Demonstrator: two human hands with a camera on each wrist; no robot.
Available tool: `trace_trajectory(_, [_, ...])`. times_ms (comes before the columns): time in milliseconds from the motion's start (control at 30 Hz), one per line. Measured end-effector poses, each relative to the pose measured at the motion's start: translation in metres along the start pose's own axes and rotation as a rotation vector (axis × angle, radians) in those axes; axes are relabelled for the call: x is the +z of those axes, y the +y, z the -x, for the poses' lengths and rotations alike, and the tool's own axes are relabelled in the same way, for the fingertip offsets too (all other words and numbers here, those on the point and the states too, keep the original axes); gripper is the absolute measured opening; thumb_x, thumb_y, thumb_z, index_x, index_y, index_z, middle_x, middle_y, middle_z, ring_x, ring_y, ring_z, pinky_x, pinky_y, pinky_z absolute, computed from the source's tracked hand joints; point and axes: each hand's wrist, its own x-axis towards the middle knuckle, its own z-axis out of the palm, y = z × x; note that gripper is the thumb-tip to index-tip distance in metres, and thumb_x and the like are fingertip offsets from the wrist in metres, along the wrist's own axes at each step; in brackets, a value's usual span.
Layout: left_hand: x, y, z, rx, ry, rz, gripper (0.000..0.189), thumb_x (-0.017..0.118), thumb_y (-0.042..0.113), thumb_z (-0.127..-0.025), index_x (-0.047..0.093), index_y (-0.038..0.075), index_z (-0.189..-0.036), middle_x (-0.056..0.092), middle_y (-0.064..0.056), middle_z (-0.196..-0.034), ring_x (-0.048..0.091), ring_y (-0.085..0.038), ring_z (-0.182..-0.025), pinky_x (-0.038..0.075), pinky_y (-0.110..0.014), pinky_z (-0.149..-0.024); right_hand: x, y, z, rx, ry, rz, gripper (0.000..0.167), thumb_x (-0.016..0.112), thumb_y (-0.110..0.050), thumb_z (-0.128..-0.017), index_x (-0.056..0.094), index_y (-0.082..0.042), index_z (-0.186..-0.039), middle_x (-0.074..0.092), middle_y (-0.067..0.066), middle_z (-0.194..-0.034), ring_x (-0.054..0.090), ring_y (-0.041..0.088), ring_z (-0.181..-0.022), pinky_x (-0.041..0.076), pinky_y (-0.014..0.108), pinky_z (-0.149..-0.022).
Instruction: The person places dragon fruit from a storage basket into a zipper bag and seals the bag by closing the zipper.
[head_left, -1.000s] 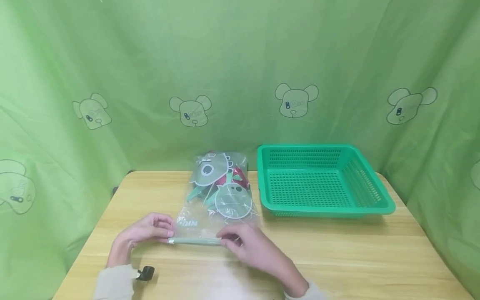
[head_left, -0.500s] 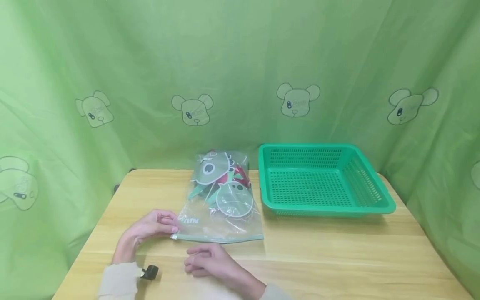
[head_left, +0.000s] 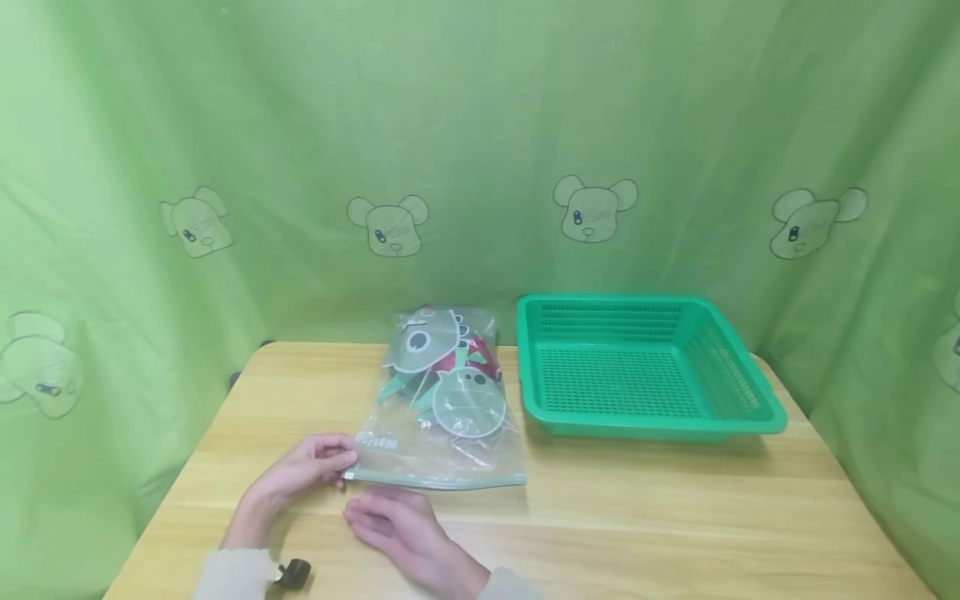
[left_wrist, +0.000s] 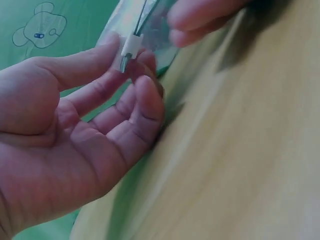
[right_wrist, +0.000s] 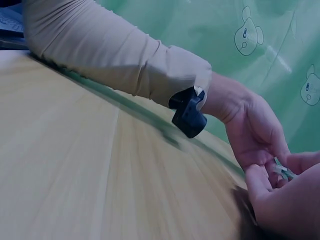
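Observation:
A clear zip bag [head_left: 450, 462] lies flat on the table, its green-edged closure facing me. Inside show a round grey-green cartoon piece [head_left: 468, 404], a larger one with an eye [head_left: 423, 342], and a red piece. My left hand [head_left: 303, 471] pinches the bag's left corner between thumb and fingers, right by the white zip slider [left_wrist: 132, 45]. Just in front of the closure is my right hand [head_left: 405, 529], its fingers loosely bent and pointing toward the left hand. Nothing shows in its grasp. In the right wrist view, it overlaps the left hand's fingertips.
A green perforated basket [head_left: 765, 417] stands right of the bag, with no items in it. Behind the wooden table [head_left: 675, 517] hangs a green curtain [head_left: 480, 108] printed with bear heads. A small black camera [head_left: 294, 575] is strapped at the left sleeve.
The right hand has let go of the closure's middle and moved left along the bag's front edge, toward the left corner. The left hand keeps hold of that corner.

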Motion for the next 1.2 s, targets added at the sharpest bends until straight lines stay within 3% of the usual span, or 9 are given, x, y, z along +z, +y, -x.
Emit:
trace_trajectory(267, [0.003, 0.000, 0.002, 0.016, 0.060, -0.020, 0.024, 0.065, 0.011, -0.100, 0.064, -0.004, -0.118, 0.071, -0.009, -0.106, 0.067, -0.020, -0.097, 0.058, -0.033, -0.089, 0.013, 0.003, -0.008, -0.087, 0.112, -0.076, 0.041, 0.068, -0.002, -0.094, 0.057, 0.006, -0.133, 0.067, 0.021, -0.119, 0.067, 0.034, -0.114, 0.053, 0.044, -0.103])
trace_trajectory(400, [0.008, 0.003, 0.001, 0.005, 0.110, -0.048, 0.026, 0.070, 0.010, -0.096, 0.065, -0.005, -0.115, 0.071, -0.009, -0.104, 0.067, -0.020, -0.096, 0.057, -0.031, -0.087, 0.020, 0.004, -0.013, -0.114, 0.206, -0.096, 0.039, 0.073, 0.000, -0.090, 0.061, 0.006, -0.127, 0.070, 0.022, -0.112, 0.070, 0.036, -0.109, 0.057, 0.043, -0.097])
trace_trajectory(567, [0.011, 0.004, 0.002, 0.010, 0.129, -0.044, 0.024, 0.071, 0.006, -0.094, 0.065, -0.007, -0.113, 0.072, -0.007, -0.100, 0.067, -0.019, -0.093, 0.057, -0.030, -0.084, 0.028, 0.007, -0.017, -0.114, 0.293, -0.079, 0.033, 0.077, 0.000, -0.086, 0.066, 0.006, -0.117, 0.073, 0.021, -0.105, 0.074, 0.029, -0.096, 0.060, 0.040, -0.091])
trace_trajectory(1000, [0.012, 0.013, 0.002, 0.005, 0.202, -0.110, 0.029, 0.075, 0.007, -0.091, 0.068, -0.009, -0.115, 0.075, -0.016, -0.107, 0.070, -0.021, -0.098, 0.055, -0.029, -0.090, 0.033, 0.004, -0.027, -0.115, 0.344, -0.101, 0.037, 0.079, 0.000, -0.083, 0.066, 0.004, -0.118, 0.074, 0.019, -0.101, 0.075, 0.025, -0.089, 0.061, 0.037, -0.087])
trace_trajectory(1200, [0.008, 0.012, 0.005, 0.003, 0.188, -0.114, 0.029, 0.074, 0.006, -0.092, 0.068, -0.010, -0.115, 0.075, -0.017, -0.106, 0.071, -0.019, -0.097, 0.056, -0.028, -0.089, 0.038, 0.005, -0.030, -0.100, 0.363, -0.094, 0.032, 0.080, -0.001, -0.082, 0.069, 0.004, -0.112, 0.075, 0.016, -0.094, 0.075, 0.022, -0.083, 0.061, 0.036, -0.085])
